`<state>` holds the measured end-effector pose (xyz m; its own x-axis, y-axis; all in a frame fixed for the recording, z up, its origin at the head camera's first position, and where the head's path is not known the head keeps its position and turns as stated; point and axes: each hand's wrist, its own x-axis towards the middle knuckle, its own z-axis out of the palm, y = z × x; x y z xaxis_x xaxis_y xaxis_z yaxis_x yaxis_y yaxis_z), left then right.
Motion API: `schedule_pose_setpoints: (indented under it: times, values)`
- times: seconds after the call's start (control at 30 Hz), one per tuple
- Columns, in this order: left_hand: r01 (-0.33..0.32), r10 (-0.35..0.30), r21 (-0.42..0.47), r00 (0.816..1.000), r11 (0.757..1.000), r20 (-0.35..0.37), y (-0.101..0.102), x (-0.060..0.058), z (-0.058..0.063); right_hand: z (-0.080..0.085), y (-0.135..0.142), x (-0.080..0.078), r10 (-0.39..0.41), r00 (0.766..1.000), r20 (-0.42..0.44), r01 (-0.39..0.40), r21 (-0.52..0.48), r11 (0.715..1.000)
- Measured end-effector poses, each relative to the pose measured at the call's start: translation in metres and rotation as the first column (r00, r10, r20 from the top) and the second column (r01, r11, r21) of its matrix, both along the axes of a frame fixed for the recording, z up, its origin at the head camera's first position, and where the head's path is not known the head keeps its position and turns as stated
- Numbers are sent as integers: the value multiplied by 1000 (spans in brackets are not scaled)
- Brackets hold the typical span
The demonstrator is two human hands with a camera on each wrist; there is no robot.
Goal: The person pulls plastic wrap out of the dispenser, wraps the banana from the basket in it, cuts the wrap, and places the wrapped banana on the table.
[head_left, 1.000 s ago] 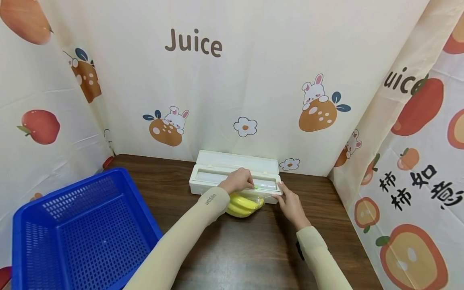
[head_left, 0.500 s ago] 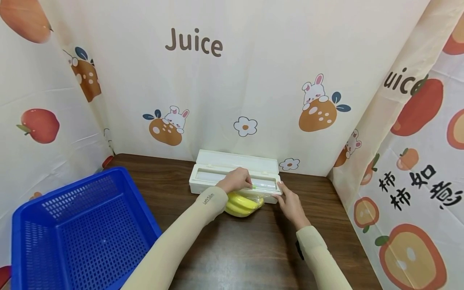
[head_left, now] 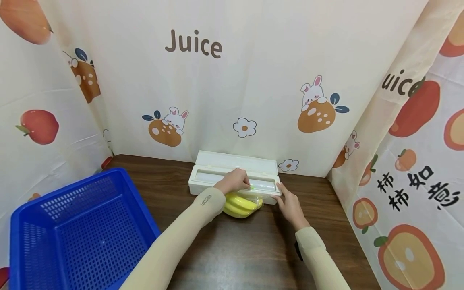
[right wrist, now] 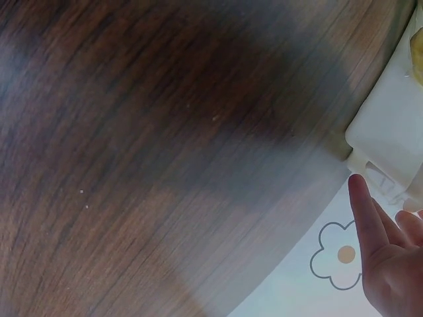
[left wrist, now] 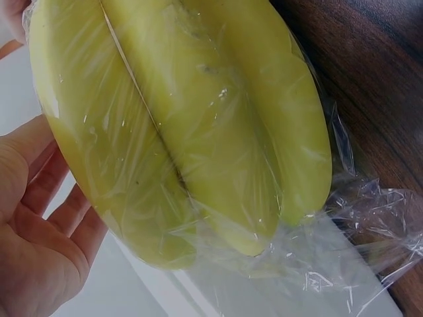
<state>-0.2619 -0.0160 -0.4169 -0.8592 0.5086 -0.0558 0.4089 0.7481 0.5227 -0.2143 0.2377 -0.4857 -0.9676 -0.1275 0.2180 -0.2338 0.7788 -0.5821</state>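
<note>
A white cling film dispenser box stands at the back of the table with its lid raised and the film roll showing in its slot. My left hand pinches a small green cutter slider on the box's front edge. Just below that hand, a bunch of bananas lies against the box front. In the left wrist view the bananas are covered in clear film, which trails off them over the box. My right hand grips the box's right end, thumb in front, a finger along the side.
A blue plastic basket stands at the left of the dark wooden table. Printed cloth hangs close behind the box and down both sides.
My left hand and the green slider have shifted slightly left along the box's front edge. The right hand keeps its place at the box's end.
</note>
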Motion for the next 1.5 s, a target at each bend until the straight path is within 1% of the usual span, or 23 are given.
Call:
schedule_pose_setpoints:
  times: [0.27, 0.47, 0.77, 1.03, 1.23, 1.5]
  values:
    - [-5, 5, -24, 1000, 1000, -8, -2, 0, 0, -1, -2, 0, 0, 1000, -6, 0, -3, 1000]
    - [-14, 14, -42, 1000, 999, -1, -6, 0, 0, 0, -2, 1, -3, 1000, -20, 3, -3, 1000]
    - [-17, 16, -34, 1000, 999, -9, -11, 0, 1, -1, -3, 2, -3, 998, -63, 2, -10, 1000]
    - [-22, 21, -41, 1000, 999, -14, -14, 0, 2, -1, -3, 2, 7, 998, -58, -7, -5, 1000]
    - [-31, 31, -43, 1000, 999, -5, -17, -1, 2, 0, -1, 1, 8, 999, -35, -8, -10, 1000]
    - [-32, 30, -68, 999, 997, -26, -22, 1, 3, -1, 0, 0, 12, 999, -35, -12, -8, 1000]
